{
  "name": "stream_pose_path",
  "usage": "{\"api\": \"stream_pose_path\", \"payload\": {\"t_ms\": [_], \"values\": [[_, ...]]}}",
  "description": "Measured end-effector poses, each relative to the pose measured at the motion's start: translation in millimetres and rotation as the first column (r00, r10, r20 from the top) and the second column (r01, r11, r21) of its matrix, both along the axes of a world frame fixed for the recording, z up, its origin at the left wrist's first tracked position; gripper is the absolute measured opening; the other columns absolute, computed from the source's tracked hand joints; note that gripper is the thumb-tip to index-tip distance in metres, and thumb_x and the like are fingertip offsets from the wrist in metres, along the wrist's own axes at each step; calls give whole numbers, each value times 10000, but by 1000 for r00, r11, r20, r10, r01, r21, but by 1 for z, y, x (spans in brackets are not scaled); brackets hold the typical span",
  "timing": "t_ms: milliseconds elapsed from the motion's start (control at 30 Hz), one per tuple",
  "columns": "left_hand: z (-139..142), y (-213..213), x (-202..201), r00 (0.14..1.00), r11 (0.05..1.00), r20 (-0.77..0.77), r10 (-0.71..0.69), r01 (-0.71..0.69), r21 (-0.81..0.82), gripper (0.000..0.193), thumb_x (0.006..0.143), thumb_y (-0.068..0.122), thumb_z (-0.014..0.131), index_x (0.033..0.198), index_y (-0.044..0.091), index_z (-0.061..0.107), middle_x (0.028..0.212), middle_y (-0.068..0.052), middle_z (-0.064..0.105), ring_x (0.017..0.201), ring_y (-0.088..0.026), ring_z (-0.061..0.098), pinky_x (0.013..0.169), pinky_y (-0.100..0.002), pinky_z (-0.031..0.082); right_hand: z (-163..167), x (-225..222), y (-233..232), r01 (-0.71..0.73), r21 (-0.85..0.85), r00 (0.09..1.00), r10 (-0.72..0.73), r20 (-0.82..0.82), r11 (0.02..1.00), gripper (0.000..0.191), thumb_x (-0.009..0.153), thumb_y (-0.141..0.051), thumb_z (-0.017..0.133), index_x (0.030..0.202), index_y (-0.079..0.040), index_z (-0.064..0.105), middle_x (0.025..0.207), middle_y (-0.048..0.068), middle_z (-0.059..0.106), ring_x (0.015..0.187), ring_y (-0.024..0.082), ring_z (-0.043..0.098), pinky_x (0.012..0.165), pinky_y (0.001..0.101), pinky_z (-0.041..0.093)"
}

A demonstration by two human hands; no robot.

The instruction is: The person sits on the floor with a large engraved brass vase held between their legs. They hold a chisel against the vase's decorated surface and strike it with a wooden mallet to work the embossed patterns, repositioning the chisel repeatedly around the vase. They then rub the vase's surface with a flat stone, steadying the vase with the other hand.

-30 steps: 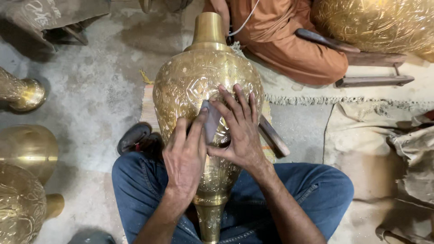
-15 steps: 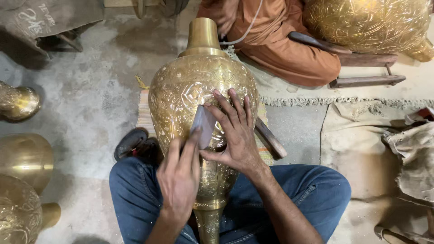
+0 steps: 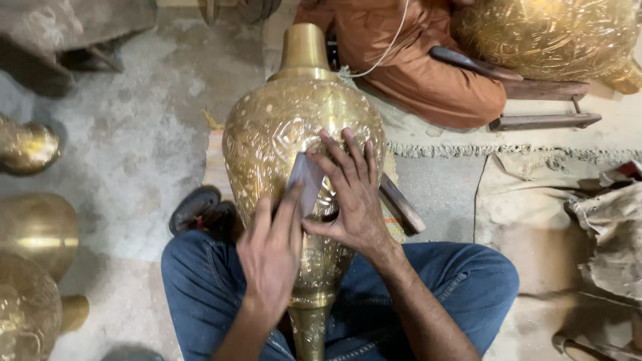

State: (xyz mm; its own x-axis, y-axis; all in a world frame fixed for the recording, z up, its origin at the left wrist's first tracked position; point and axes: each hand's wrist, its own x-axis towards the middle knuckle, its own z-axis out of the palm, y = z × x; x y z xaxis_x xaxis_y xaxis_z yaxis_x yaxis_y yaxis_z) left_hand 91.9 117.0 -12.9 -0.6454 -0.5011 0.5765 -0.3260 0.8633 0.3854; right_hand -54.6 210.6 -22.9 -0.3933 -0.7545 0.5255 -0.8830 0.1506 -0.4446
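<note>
A large engraved brass vase (image 3: 281,127) lies across my lap, its neck pointing away from me and its foot between my jeans-clad knees. Both hands press a small grey folded sheet (image 3: 304,182), like abrasive paper, against the vase's belly. My left hand (image 3: 271,251) pinches the sheet's lower edge with thumb and fingers. My right hand (image 3: 351,194) lies spread over the vase, its fingertips on the sheet's upper right side.
Another person in an orange garment (image 3: 414,67) sits opposite with a second brass vessel (image 3: 555,37). More brass pots (image 3: 30,227) stand at the left. A wooden handle (image 3: 401,204) pokes out behind the vase; a dark shoe (image 3: 197,210) and cloth sacks (image 3: 602,220) lie on the floor.
My left hand has slid down and back toward me along the vase while the grey sheet shifted slightly up under my right fingers. The view has tilted a little.
</note>
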Motion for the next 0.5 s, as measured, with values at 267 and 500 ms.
{"api": "stream_pose_path", "payload": {"t_ms": [267, 500], "values": [[15, 2, 4, 1000, 998, -1, 15, -15, -64, 434, 921, 84, 713, 1349, 134, 664, 1096, -97, 607, 840, -255, 723, 703, -370, 644, -1, -1, -1, 5, 2, 999, -5, -34, 1000, 1031, 773, -740, 758, 1568, -177, 423, 1710, 115, 287, 1623, 354, 159, 1339, 625, 36], [19, -5, -12, 997, 996, 78, 4, -11, 87, 374, 977, 45, 723, 1340, 120, 676, 1107, -148, 653, 758, -255, 726, 628, -343, 638, -1, -1, 0, 11, 18, 1000, -11, -10, 1000, 1033, 768, -736, 736, 1577, -180, 414, 1718, 96, 283, 1640, 341, 155, 1356, 615, 36]]}}
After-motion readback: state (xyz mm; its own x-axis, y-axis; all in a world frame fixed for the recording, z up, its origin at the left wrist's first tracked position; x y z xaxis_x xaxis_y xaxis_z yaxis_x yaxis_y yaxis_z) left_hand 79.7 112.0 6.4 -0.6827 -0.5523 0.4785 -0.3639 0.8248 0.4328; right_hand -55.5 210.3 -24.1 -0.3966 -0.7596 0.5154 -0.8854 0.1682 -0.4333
